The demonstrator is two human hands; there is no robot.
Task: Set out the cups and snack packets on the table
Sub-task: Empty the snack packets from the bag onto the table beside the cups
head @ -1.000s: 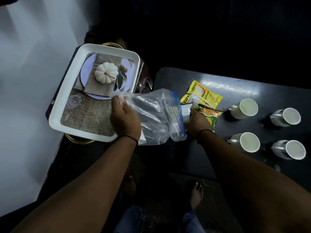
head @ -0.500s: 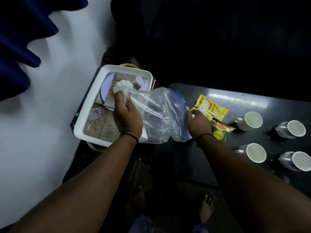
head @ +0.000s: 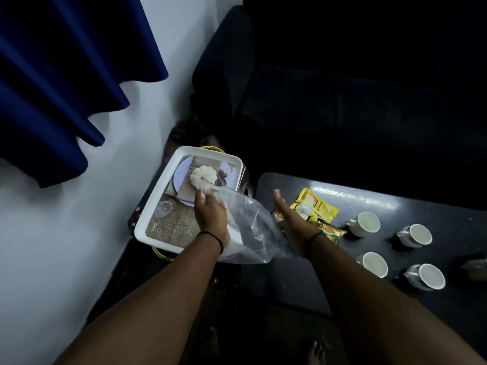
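Note:
My left hand (head: pixel 210 214) grips one end of a clear plastic zip bag (head: pixel 250 227) above the near corner of the white tray (head: pixel 150 219). My right hand (head: pixel 290 222) is flat and straight-fingered beside the bag's other end, holding nothing. Yellow and green snack packets (head: pixel 316 209) lie in a small heap on the dark table (head: pixel 434 206), partly behind my right hand. Several white cups stand to the right of them, among them one (head: pixel 365 223) close to the packets and one (head: pixel 374 264) nearer me.
The white tray has a printed picture with a pale pumpkin (head: pixel 203 177) and sits on a stand left of the table. A white wall (head: pixel 52 246) and blue curtain (head: pixel 52 75) fill the left. A dark sofa (head: pixel 342 101) stands behind the table.
My right hand has let go of the bag's blue-zip end and opened flat. The camera view has tilted up and back, so everything sits lower in the frame.

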